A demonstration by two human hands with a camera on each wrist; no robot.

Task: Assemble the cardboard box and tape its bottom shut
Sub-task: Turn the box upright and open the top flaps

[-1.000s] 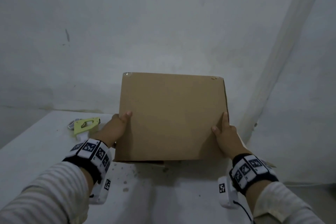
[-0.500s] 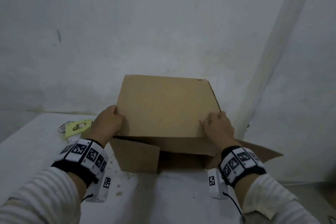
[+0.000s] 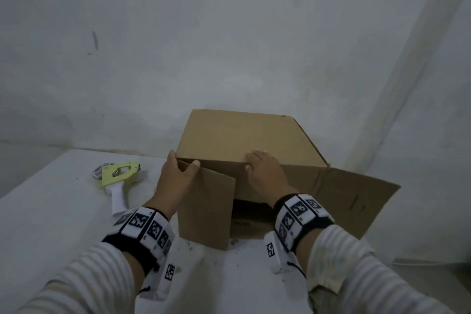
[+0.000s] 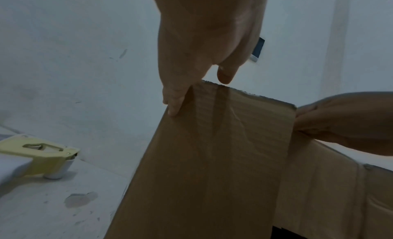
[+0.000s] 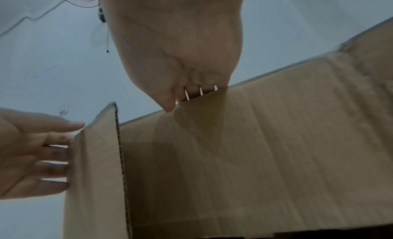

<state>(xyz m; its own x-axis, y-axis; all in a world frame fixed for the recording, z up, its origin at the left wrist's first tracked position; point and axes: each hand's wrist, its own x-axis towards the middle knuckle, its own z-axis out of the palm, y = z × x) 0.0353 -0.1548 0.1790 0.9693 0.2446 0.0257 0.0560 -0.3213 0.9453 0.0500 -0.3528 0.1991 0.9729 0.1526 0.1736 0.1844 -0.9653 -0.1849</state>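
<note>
Cardboard box [image 3: 244, 140] lying on its side on the tabletop [image 3: 51, 211], open end toward the person. Left hand [image 3: 175, 178] pinches the 9 o'clock flap [image 3: 206, 206]; right hand [image 3: 265, 173] presses flat, fingers straight, on the upper panel — 3 o'clock flap [image 3: 356, 199] splayed outward, nearer the right.

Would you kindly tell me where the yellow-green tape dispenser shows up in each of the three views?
Head: tape dispenser lies on the white table, left of the cardboard box.
Left wrist: dispenser at the lower left edge, left of the box's side flap.
Right wrist: not in it.
Shared landmark: the side flap the left hand holds.
</note>
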